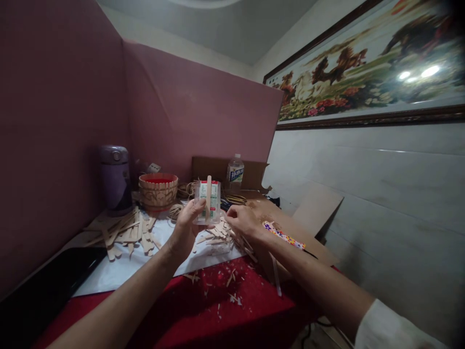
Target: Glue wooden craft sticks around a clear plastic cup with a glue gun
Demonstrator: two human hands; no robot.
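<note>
My left hand (189, 218) grips a clear plastic box (217, 203) with a red, white and green printed label. A wooden craft stick (209, 186) stands upright against the box's near face, with my left thumb beside it. Just right of the box is my right hand (242, 219), its fingers curled and pinched together. Whatever lies between those fingertips is hidden. Below both hands a heap of wooden craft stick pieces (220, 231) is spread on white paper (198, 261).
More craft sticks (134, 232) lie at the left, near a purple flask (115, 179) and a stick-sided basket (159, 191). Behind stands a plastic bottle (236, 172). A flower-patterned glue gun-like tool (285, 236) rests on cardboard (312, 247). Scraps litter the red cloth (203, 310).
</note>
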